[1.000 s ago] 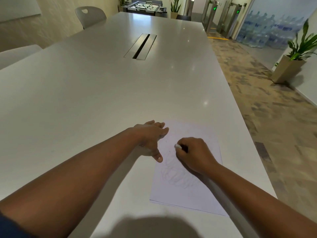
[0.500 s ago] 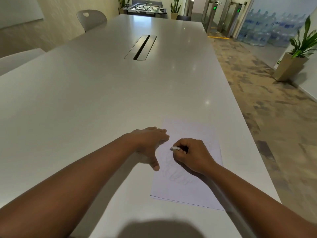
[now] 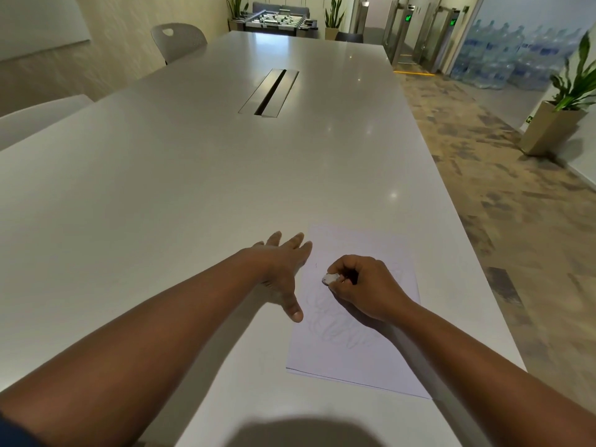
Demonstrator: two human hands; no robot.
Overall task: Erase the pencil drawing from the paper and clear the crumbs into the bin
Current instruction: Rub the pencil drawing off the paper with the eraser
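**Pencil drawing being rubbed out, sheet being steadied**

The paper is lying flat in the lower right of the frame, near the right edge of the table. A faint pencil drawing is showing across the sheet's middle; its lines are pale, though how much has been removed cannot be told. A small white eraser is being pinched in the curled fingers of the right hand, its free end being pointed toward the left side of the sheet. It appears to be touching the paper just above the scribble, though contact cannot be confirmed.

The left hand is being held spread and flat, fingers straight, over the sheet's left edge, thumb reaching down toward the drawing. This is probably being done so that the paper is kept from sliding or wrinkling under the rubbing. It is being kept just beside the eraser, clear of the strokes.

No crumbs can be made out, and no bin is being shown anywhere in the frame.

Further out, a cable slot is set in the table's upper middle. A chair is standing at the upper left, a potted plant at the upper right.
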